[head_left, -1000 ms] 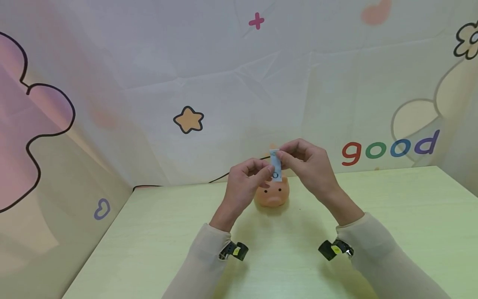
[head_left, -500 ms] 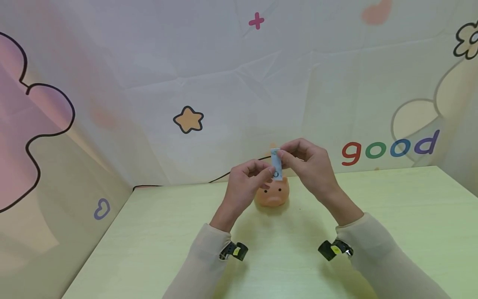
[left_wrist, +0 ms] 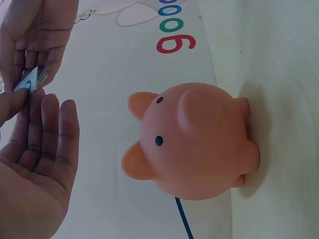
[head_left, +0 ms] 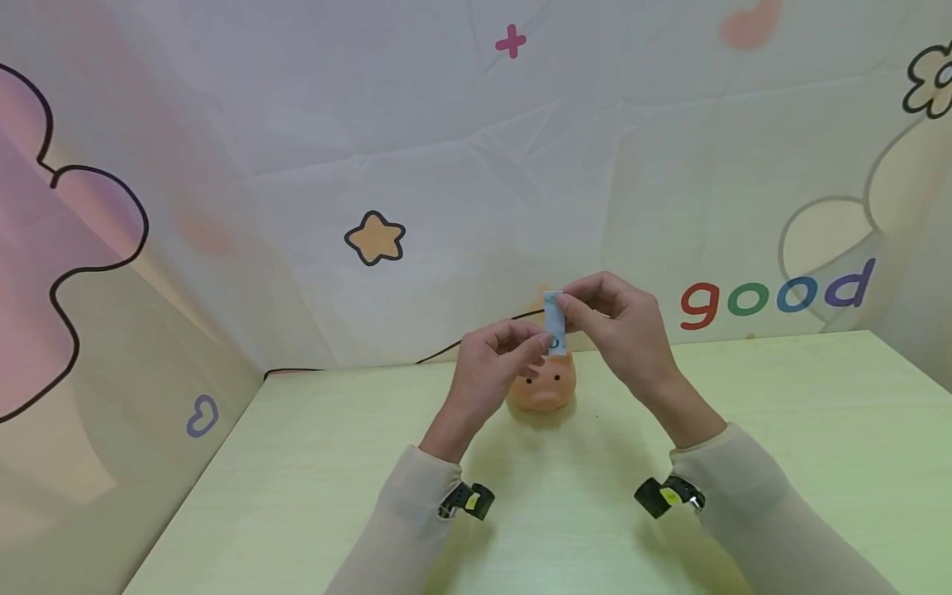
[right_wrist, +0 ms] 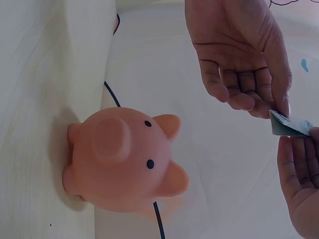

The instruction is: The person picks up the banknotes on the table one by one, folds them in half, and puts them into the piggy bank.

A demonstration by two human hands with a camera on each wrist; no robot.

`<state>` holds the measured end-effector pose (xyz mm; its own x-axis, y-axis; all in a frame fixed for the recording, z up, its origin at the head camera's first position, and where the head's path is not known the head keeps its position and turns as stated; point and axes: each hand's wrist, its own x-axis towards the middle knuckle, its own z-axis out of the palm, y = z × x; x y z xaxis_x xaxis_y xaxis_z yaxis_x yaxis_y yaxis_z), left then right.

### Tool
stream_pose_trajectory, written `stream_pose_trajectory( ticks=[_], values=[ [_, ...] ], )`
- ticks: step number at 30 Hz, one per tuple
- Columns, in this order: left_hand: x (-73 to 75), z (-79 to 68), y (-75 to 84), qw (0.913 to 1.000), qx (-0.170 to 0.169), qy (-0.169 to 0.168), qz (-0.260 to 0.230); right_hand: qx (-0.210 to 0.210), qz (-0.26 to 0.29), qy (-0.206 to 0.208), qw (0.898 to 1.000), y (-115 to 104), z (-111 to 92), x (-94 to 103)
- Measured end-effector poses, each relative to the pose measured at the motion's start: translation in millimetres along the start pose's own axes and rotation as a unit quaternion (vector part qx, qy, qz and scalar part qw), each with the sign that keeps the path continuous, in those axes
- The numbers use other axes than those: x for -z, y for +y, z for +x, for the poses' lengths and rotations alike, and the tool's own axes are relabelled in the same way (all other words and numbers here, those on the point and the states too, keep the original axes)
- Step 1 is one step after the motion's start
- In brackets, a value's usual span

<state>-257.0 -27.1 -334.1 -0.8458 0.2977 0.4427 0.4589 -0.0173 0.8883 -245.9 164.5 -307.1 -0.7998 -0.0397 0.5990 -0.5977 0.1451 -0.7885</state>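
Both hands hold a folded pale-blue banknote (head_left: 554, 318) upright, above and in front of the piggy bank. My left hand (head_left: 491, 364) pinches its lower part between thumb and fingers, while my right hand (head_left: 623, 330) pinches its top. In the right wrist view the banknote (right_wrist: 290, 125) shows its layers slightly spread at one end. The orange-pink piggy bank (head_left: 546, 392) stands on the table, facing me. The wrist views show its round snout, black eyes and two ears, with both hands apart from it; the top of the piggy bank (left_wrist: 199, 144) is not seen.
The pale wooden table (head_left: 297, 496) runs back to a hanging printed cloth (head_left: 446, 107) with a star and the word "good". Straps with small black devices sit on both wrists, over light sleeves (head_left: 766, 496).
Both hands have shifted slightly up and to the right with the banknote between them. The piggy bank has stayed in place.
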Motion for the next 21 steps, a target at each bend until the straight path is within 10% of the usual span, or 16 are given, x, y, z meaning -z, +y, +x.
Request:
stream_pose_trajectory(
  ticks=[21],
  values=[
    [-4.5, -1.5, -1.2, 1.0, -0.001, 0.003, 0.004, -0.001, -0.004, 0.002, 1.0, -0.1, 0.4, 2.5]
  ],
)
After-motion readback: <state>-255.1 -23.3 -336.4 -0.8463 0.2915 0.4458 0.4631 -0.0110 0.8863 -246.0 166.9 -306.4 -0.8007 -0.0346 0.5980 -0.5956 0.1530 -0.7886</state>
